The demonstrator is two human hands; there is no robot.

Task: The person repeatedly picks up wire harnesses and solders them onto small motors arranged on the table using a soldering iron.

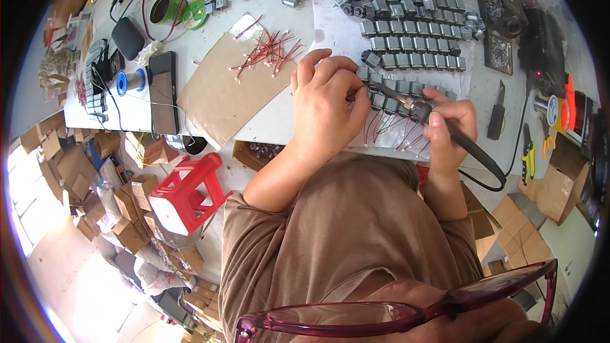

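Note:
My right hand [450, 128] grips a soldering iron [420, 112] by its dark handle, and the metal tip points left toward my left hand. Thumb and fingers of my left hand [327, 107] are pinched together close to that tip; what they hold is hidden by the fingers. Right beside them runs the nearest row of small metal motors [387, 103], with thin red and black wires [376, 128] trailing from it toward the table's front edge. Beyond stand several more rows of motors [406, 44] on white paper. Left of my left hand, a pile of red wires with white connectors [270, 51] lies loose.
A brown sheet [213, 95] lies under part of the wire pile. Farther left are a phone [163, 92], a solder spool [129, 81] and a green tin [168, 10]. At right are a knife [497, 111], yellow-handled cutters [528, 155] and the iron's cable [492, 171]. A red stool [190, 194] stands below.

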